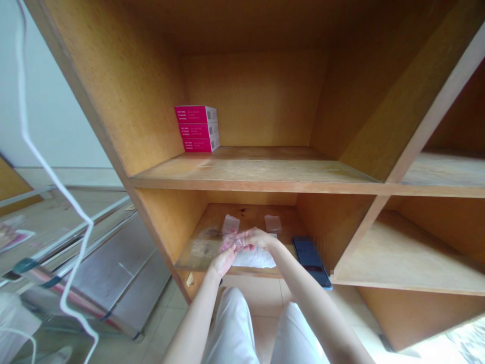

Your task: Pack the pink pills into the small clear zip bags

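— What are you doing down at this shelf?

— I am pinching a clear plastic bag (229, 241) between my left grip (223, 262) and my right grip (257, 238), both closed on it, low over the lower shelf (227, 270). A white packet (253, 258) is lying just under my hands.

— Where is the danger?

— Close by. A dark smartphone (308, 255) is lying to the right of my hands, reaching the shelf's front edge, so a careless swing of my arm could knock it onto the floor (265, 298). The thin plastic is looking slippery too, and a loose pinch could let the bag drop.

— And farther in?

— A second clear bag (273, 223) is sitting near the back of the compartment, where a hurried reach could push it aside. Above, three magenta boxes (197, 129) are stacked on the upper shelf (257, 169), well away from my hands, though raising them quickly could strike that shelf's front edge.
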`<state>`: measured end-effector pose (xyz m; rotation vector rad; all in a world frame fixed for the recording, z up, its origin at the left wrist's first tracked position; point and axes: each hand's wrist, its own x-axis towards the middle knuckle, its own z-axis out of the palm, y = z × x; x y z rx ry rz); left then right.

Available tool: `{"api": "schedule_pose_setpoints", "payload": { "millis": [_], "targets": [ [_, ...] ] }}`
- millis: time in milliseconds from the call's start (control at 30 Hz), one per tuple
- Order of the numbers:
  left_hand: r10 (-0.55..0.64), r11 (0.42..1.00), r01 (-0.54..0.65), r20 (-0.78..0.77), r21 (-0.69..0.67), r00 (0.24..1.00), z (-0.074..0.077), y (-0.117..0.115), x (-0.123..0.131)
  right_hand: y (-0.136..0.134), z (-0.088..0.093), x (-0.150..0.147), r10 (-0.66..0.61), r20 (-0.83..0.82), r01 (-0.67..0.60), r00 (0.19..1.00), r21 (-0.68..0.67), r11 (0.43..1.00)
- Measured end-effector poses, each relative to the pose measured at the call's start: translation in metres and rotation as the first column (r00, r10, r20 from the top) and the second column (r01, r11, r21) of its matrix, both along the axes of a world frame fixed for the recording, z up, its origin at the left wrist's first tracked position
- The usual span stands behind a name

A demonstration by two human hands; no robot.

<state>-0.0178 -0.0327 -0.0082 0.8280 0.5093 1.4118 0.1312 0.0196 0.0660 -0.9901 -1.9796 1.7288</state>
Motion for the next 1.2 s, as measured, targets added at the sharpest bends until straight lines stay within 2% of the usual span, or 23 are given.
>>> {"api": "schedule_pose_setpoints", "payload": {
  "millis": [100,200,367,433,500,600,667,733,833,1000,1200],
  "targets": [
    [0.046,0.999,-0.046,0.002,0.012,0.999,0.002,-0.001,-0.001,-0.001,0.002,0.003,0.032,-0.011,-0.032,0.999,-0.024,0.999],
    [0.071,0.997,-0.071,-0.003,0.017,0.997,0.006,-0.002,-0.004,0.0,0.005,0.011,0.004,-0.059,-0.006,0.998,-0.048,0.999],
    [0.066,0.998,-0.067,0.009,0.023,0.998,0.009,-0.002,-0.011,0.008,0.003,0.028,-0.13,-0.177,0.105,0.976,-0.147,0.984],
    [0.07,0.997,-0.071,0.011,0.015,0.997,0.009,-0.002,-0.013,0.013,-0.003,0.029,-0.248,-0.236,0.211,0.939,-0.17,0.962],
    [0.07,0.998,-0.07,0.008,0.008,0.998,0.01,-0.002,-0.014,0.016,-0.011,0.024,-0.434,-0.298,0.393,0.85,-0.189,0.9],
    [0.064,0.998,-0.064,0.0,0.0,0.998,0.009,-0.002,-0.015,0.017,-0.029,0.009,-0.684,-0.398,0.665,0.612,-0.21,0.717],
    [0.065,0.998,-0.065,-0.001,-0.005,0.998,0.008,-0.002,-0.015,0.015,-0.041,-0.002,-0.735,-0.444,0.746,0.513,-0.194,0.637],
    [0.068,0.998,-0.068,0.001,-0.005,0.998,0.007,-0.001,-0.016,0.012,-0.052,-0.011,-0.756,-0.456,0.783,0.47,-0.179,0.596],
    [0.07,0.997,-0.07,-0.01,-0.015,0.997,0.005,0.0,-0.016,0.008,-0.059,-0.02,-0.773,-0.44,0.812,0.457,-0.148,0.564],
    [0.071,0.997,-0.071,-0.021,-0.028,0.997,0.006,0.001,-0.017,0.001,-0.058,-0.027,-0.796,-0.366,0.819,0.482,-0.135,0.558],
    [0.056,0.995,-0.059,-0.031,-0.075,0.998,0.008,0.003,-0.017,0.0,-0.073,-0.032,-0.759,-0.428,0.841,0.491,0.005,0.541]
  ]
}}
